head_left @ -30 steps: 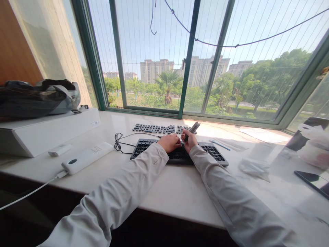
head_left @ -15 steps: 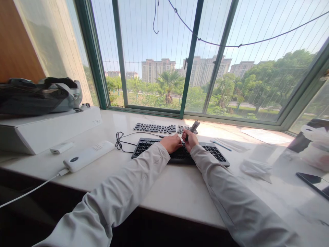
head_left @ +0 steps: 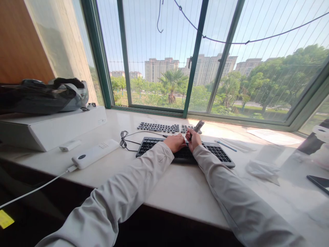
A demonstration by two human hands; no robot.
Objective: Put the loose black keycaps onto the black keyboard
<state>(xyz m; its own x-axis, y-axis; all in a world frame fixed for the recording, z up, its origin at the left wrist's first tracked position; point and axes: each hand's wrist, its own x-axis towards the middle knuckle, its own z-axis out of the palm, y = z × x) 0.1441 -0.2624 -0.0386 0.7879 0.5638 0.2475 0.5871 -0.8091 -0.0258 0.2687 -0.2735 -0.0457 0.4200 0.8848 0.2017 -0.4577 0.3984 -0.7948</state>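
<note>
The keyboard [head_left: 184, 158] lies on the counter [head_left: 164, 190], in front of the rows of loose keycaps [head_left: 158, 127], with both hands over its middle. The left hand [head_left: 175, 142] is bent down onto the keyboard, its fingers curled and drawn together; whether they pinch anything cannot be told. A second ago a small reddish thing showed by those fingers; now none of it can be seen. The right hand [head_left: 194, 140] is still closed round a dark, narrow bundle [head_left: 199, 125], whose far end sticks up and away to the right above the keycaps. The two hands are close together, and both have kept nearly the same place over the keyboard.

The keycaps, the looped black cable [head_left: 123, 134] left of the keyboard and the blue stick [head_left: 226, 146] to its right lie as they did. The view has turned a little left, so everything sits farther right in it: a yellow patch [head_left: 5, 219] has come in at the lower left, and the phone [head_left: 318, 182] is cut off more by the right edge. The white power bank [head_left: 95, 153] and crumpled clear wrapper [head_left: 262, 170] have stayed put on the counter.
</note>
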